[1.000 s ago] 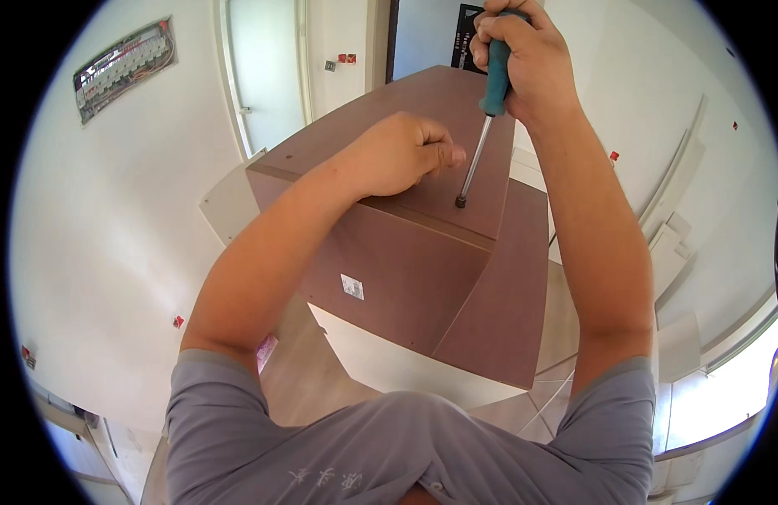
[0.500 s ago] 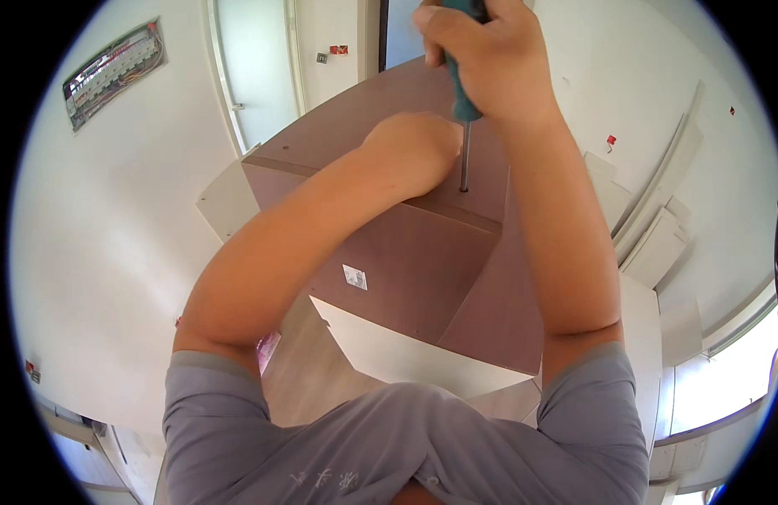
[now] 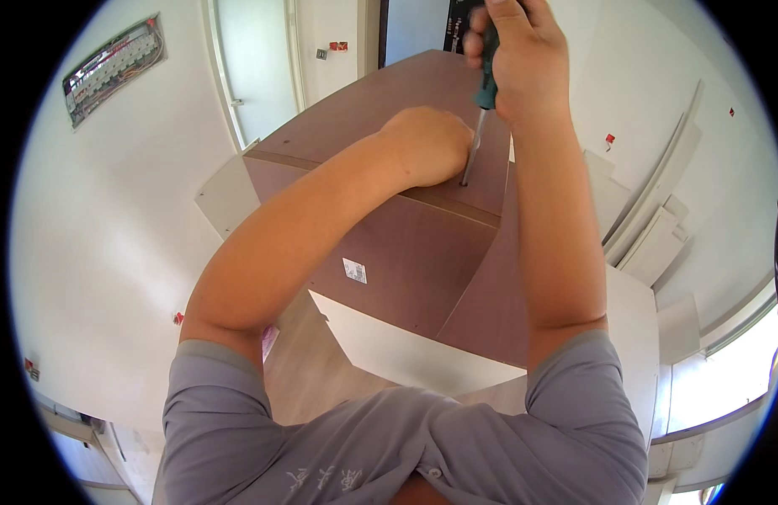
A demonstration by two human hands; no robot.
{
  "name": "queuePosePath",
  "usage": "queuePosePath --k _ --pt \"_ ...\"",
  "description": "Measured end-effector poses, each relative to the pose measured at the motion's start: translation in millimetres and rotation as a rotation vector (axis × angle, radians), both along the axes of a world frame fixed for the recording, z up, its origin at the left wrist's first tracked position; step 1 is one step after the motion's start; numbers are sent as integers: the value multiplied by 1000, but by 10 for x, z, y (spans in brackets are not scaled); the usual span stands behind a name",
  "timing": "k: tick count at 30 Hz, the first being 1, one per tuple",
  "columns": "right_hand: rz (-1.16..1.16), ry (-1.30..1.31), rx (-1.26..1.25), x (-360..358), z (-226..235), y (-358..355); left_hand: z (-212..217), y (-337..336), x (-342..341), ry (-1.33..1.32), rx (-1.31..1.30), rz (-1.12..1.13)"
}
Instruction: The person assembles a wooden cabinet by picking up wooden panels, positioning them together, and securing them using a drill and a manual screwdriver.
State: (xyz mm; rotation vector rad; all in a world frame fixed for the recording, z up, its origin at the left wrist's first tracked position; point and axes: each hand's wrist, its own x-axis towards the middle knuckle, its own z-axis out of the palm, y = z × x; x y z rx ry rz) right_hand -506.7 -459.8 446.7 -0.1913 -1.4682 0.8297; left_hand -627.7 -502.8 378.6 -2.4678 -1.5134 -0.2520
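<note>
My right hand [image 3: 533, 63] is wrapped around the dark green handle of a screwdriver [image 3: 487, 80]. The metal shaft slants down, its tip at a small dark hole in the upper face of a brown cabinet panel [image 3: 338, 105]. Curled beside the shaft, my left hand [image 3: 431, 145] rests on that panel close to its front edge. Its fingertips are turned away from view, and whether they pinch the shaft or a small part cannot be made out. Below the edge, the brown cabinet's inner board [image 3: 406, 261] carries a small white label [image 3: 354, 270].
A white board [image 3: 406, 345] stands along the cabinet's near side. Long white strips and panels [image 3: 654, 231] lean against the right wall. An open breaker box [image 3: 115, 67] is set in the left wall, near a frosted door [image 3: 258, 67].
The screwdriver handle has swung to the right with my right hand, so the shaft now tilts. My left hand stays beside the shaft, nearly in place.
</note>
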Motion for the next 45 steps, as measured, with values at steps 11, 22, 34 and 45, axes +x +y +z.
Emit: queuePosePath --k 11,22,34,45 --pt "572 -52 -13 96 96 -155 -26 31 19 -42 4 28" --pt "1292 -75 59 122 145 355 19 -11 130 -67 47 -3" --pt "-192 -21 -138 33 175 -282 32 -58 97 -130 -144 145" --pt "-221 20 -34 331 22 -334 -22 -74 -5 -259 10 96"
